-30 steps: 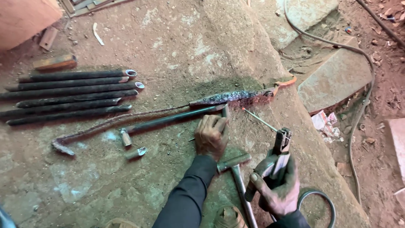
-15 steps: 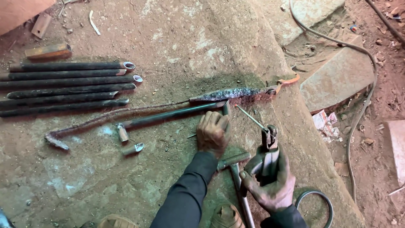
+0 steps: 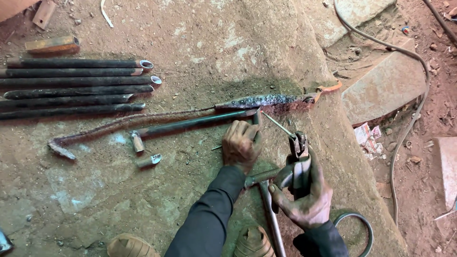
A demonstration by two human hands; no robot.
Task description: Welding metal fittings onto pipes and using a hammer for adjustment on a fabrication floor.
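A rough slab (image 3: 200,33) of dusty brown stone fills most of the view, with red earth and a paler block (image 3: 385,85) seen to its right. A black cable (image 3: 409,119) is looped over that earth. At upper left, six dark pipes (image 3: 71,88) are laid side by side, their long axes left to right and their open ends turned right.

Near the slab's middle a single dark pipe (image 3: 190,123) is laid, its long axis running left to right and rising slightly toward the right, where its end is met just above the left hand (image 3: 241,145). Above it a scaly, burnt metal strip (image 3: 259,100) is seen, and a rusty bent bar (image 3: 95,131) trails off to the left. Two short pipe stubs (image 3: 143,151) are scattered below the pipe's left end.

The left hand is pressed down, fingers curled, at the pipe's right end; what it grips cannot be told. The right hand (image 3: 304,195) is closed around a dark welding holder (image 3: 299,154), from which a thin rod (image 3: 277,124) is pointed up and left toward the pipe's right end. A hammer (image 3: 266,200), with threaded head and steel handle, is laid between the two hands. The pipe is thus found left of and above both hands.
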